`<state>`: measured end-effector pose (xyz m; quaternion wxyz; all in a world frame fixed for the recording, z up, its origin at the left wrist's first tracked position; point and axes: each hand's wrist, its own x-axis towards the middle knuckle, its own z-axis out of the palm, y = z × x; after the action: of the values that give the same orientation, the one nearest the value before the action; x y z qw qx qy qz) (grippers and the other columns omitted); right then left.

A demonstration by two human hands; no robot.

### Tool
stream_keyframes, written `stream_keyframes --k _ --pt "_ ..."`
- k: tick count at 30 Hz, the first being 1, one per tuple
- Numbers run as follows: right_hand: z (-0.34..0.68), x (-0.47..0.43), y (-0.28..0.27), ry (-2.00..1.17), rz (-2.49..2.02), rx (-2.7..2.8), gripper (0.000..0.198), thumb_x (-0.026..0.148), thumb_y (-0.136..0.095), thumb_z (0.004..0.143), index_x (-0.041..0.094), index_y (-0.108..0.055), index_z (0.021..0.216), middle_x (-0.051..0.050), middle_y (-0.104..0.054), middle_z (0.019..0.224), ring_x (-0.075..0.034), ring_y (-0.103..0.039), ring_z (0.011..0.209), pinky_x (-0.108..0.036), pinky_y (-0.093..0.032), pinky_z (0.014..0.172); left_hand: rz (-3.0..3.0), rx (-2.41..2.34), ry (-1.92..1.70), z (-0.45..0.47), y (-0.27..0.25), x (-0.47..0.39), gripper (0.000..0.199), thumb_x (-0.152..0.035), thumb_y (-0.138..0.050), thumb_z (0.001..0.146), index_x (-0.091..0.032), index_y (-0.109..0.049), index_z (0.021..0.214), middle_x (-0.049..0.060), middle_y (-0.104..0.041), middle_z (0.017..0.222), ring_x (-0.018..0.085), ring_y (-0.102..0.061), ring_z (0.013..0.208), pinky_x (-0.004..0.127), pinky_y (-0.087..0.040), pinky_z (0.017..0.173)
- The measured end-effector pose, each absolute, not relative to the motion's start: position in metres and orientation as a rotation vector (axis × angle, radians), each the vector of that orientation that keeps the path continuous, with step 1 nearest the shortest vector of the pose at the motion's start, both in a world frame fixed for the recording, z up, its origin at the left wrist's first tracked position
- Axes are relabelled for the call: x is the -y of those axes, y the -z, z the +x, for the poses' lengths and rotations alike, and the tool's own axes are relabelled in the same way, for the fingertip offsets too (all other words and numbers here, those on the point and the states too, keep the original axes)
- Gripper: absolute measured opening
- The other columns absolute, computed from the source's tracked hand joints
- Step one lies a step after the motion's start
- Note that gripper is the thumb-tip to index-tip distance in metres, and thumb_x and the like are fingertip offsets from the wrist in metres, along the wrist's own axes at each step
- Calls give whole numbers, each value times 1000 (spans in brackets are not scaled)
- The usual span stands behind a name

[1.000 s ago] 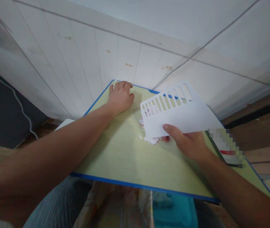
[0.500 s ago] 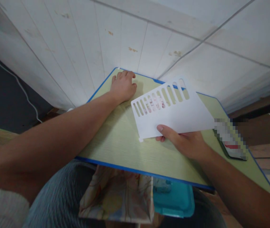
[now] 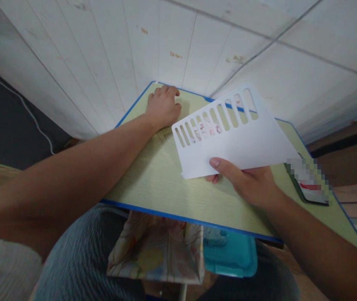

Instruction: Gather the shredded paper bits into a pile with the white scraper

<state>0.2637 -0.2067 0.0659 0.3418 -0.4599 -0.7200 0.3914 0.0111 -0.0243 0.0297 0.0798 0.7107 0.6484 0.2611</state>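
Observation:
My right hand (image 3: 247,182) holds a thin white slotted panel (image 3: 228,144) by its near edge, thumb on top and fingers underneath. A row of rounded slots, wider toward the right, runs along the panel's far side. Pink-and-white patterned bits (image 3: 218,128) show in some middle slots; whether they are on the panel or behind it I cannot tell. The panel is tilted above a pale green table (image 3: 159,179) with a blue edge. Near the table's far left corner rests my left hand (image 3: 163,108), fingers loosely bent and thumb apart, with nothing visible in it.
A dark-edged phone (image 3: 314,194), partly pixelated, lies at the table's right side. Below the front edge are a patterned fabric box (image 3: 156,261) and a turquoise lidded container (image 3: 233,255). A white plank wall (image 3: 103,54) with a cable (image 3: 253,60) stands behind the table.
The camera view has shifted slightly, so the table sits a little higher. The white panel's far right side is raised a bit more. My left hand keeps its place on the table.

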Motion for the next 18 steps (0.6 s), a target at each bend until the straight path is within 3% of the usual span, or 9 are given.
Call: stream_keyframes --k 5,9,14,18 --pt "265 204 -66 -965 -1209 1874 57 74 -84 104 30 -78 69 -5 -78 66 -26 -76 65 -42 -72 69 2118 -1987 -756 13 -28 21 72 -69 -63 99 -27 -71 158 11 -77 151 35 -31 173 64 -21 140" --pt "264 201 -63 -932 -1212 1869 57 74 -86 104 30 -77 69 -5 -78 66 -25 -76 66 -41 -71 71 2124 -1968 -751 12 -29 21 75 -78 -55 98 -26 -73 150 11 -80 147 31 -29 174 62 -23 139" --pt "271 195 -58 -862 -1236 1822 58 73 -88 103 29 -76 67 -6 -78 67 -26 -75 64 -43 -71 70 2118 -1953 -770 12 -33 28 71 -61 -50 108 -20 -64 165 10 -69 171 29 -44 166 58 -30 138" --pt "284 193 -68 -917 -1196 1959 55 70 -87 104 30 -78 67 -6 -80 69 -27 -77 67 -43 -73 70 2113 -1954 -777 12 -32 29 65 -52 -52 110 -22 -62 167 9 -60 181 29 -48 164 56 -33 140"
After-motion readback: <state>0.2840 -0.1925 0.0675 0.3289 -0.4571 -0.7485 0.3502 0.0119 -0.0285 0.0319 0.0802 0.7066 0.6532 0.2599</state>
